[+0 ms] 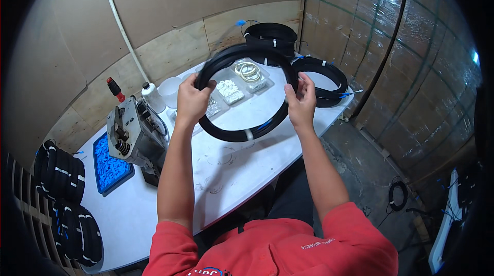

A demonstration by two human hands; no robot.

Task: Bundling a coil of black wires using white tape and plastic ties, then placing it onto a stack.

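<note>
Between my two hands I hold up a large coil of black cable (225, 134), tilted over the white table. A pale band wraps its near side, and a bit of blue shows just right of that. My left hand (192, 100) is closed round the coil's left side, thumb inward. On the opposite side my right hand (301, 102) grips it, thumb on the front and fingers behind. Through the ring I see a clear box of small white pieces (229, 91) and a box with cream-coloured rings (250, 72).
A metal press (135, 131) with a red-and-black handle stands at left, beside a tray of blue pieces (111, 165). More black coils sit at far left (67, 173) and back right (324, 79). A white bottle (152, 96) stands behind the press. Another coil (398, 196) lies on the floor.
</note>
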